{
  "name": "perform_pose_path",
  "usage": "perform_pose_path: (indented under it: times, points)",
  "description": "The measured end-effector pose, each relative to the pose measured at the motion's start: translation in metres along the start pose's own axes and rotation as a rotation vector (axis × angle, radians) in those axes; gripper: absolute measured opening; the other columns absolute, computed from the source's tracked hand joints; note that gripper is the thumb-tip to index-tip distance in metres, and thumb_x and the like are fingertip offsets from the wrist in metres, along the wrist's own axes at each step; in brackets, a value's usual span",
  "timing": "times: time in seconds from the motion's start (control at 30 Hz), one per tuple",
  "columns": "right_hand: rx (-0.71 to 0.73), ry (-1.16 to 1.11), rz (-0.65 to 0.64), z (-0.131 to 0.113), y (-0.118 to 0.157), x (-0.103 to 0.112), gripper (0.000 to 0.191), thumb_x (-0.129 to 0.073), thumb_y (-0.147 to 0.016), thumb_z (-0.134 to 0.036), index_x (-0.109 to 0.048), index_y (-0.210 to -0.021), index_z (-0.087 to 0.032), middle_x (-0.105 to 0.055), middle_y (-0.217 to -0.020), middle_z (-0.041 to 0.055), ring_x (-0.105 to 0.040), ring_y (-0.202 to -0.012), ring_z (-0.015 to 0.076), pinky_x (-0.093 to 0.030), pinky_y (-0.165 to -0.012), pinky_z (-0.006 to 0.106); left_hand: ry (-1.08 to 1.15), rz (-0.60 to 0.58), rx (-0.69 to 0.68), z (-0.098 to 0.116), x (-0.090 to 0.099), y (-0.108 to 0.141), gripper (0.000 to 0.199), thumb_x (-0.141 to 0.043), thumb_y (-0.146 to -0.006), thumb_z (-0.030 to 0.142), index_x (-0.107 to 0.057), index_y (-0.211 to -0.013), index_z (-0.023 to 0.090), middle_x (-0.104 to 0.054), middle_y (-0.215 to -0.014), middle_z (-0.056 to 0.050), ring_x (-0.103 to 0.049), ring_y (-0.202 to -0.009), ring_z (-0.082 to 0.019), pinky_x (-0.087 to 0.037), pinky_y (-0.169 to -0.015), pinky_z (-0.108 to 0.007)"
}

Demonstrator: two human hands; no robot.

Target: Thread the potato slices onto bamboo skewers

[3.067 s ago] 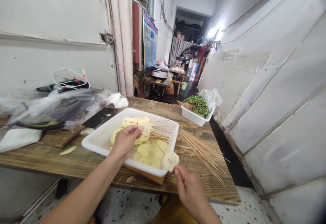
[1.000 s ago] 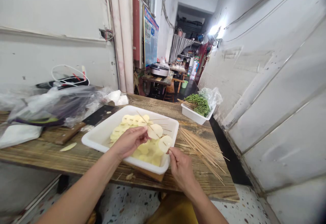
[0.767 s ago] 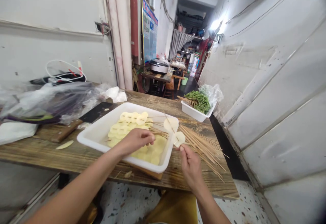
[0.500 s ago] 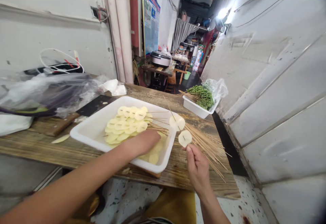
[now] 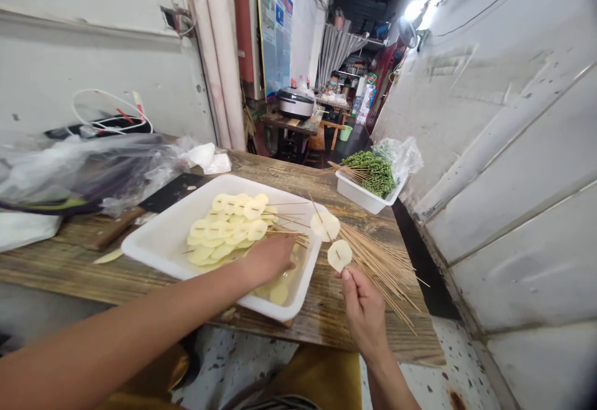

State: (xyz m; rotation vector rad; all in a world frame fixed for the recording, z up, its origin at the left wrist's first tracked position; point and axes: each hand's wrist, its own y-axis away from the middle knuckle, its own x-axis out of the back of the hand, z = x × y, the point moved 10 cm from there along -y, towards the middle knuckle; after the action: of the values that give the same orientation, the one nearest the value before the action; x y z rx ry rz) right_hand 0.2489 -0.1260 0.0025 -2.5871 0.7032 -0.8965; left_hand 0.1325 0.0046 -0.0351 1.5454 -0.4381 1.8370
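Pinching skewer (image 5: 333, 234) in your right hand (image 5: 364, 310), two potato slices (image 5: 339, 255) on it (pale, thin, scalloped); your left hand (image 5: 268, 259) resting in white tray (image 5: 149, 264), grip hidden.

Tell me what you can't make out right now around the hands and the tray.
Head view:
- slices under the left grip in the white tray: hidden by that hand, which may or may not hold something
- lower end of the skewer in the right grip: hidden by its fingers
- poster wording: too small, cut off by the top edge

The head-worn camera faces forward and down — close above left hand (image 5: 268, 259) and right hand (image 5: 364, 313).
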Motion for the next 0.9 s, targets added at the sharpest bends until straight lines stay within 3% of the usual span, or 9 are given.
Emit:
perform_pose_path:
  times: [0.13,0.27,0.37,0.6,0.8,0.9]
  points:
    - [0.058,0.034,0.026,-0.01,0.003,0.002,0.025,-0.039,-0.091,-0.025,-0.06,-0.08,-0.016,-0.057,-0.065,0.0003,-0.052,-0.057,0.0121,-0.038,-0.055,0.021,0.172,0.045,0.024,0.009,0.015,0.011,0.03,-0.042,-0.081,0.028,-0.066,-0.076,0.012,-0.068,-0.084,-0.015,-0.062,-0.083,-0.027,-0.044,-0.078,-0.037]
    - [0.122,0.059,0.045,-0.025,0.002,-0.007,0.025,-0.037,-0.092,-0.023,-0.058,-0.081,-0.016,-0.059,-0.068,0.002,-0.053,-0.059,0.0124,-0.039,-0.057,0.022,0.799,0.036,-0.014,0.024,0.023,0.033,0.034,-0.052,-0.071,0.033,-0.068,-0.096,0.017,-0.07,-0.093,-0.006,-0.061,-0.095,-0.024,-0.045,-0.085,-0.034]
    - [0.164,0.055,0.026,-0.038,-0.001,-0.022,0.025,-0.036,-0.093,-0.021,-0.058,-0.082,-0.016,-0.058,-0.067,0.0019,-0.053,-0.057,0.012,-0.038,-0.056,0.021,1.122,0.182,0.12,0.011,0.03,0.052,0.043,-0.056,-0.07,0.039,-0.066,-0.104,0.016,-0.068,-0.103,-0.007,-0.057,-0.105,-0.025,-0.042,-0.091,-0.034]
    - [0.228,0.082,0.004,-0.061,-0.001,-0.051,0.029,-0.034,-0.094,-0.022,-0.056,-0.076,-0.017,-0.058,-0.062,0.0025,-0.053,-0.053,0.0124,-0.037,-0.053,0.022,1.456,0.36,0.129,0.006,0.026,0.063,0.035,-0.058,-0.073,0.049,-0.067,-0.071,0.016,-0.067,-0.071,-0.003,-0.061,-0.079,-0.021,-0.047,-0.077,-0.03]
    - [0.229,0.074,-0.034,-0.07,0.005,-0.057,0.029,-0.032,-0.094,-0.02,-0.057,-0.078,-0.017,-0.057,-0.059,0.0022,-0.053,-0.05,0.0128,-0.035,-0.049,0.022,1.722,0.487,0.183,-0.003,0.022,0.064,0.03,-0.068,-0.067,0.043,-0.068,-0.074,0.014,-0.068,-0.075,-0.004,-0.06,-0.08,-0.018,-0.047,-0.077,-0.029]
    - [0.219,0.033,-0.03,-0.07,0.006,-0.056,0.03,-0.031,-0.093,-0.02,-0.057,-0.077,-0.016,-0.056,-0.059,0.0018,-0.053,-0.05,0.0124,-0.036,-0.049,0.022,1.786,0.475,0.206,-0.002,0.022,0.068,0.032,-0.071,-0.062,0.044,-0.066,-0.068,0.013,-0.068,-0.074,-0.006,-0.062,-0.081,-0.02,-0.047,-0.079,-0.032]
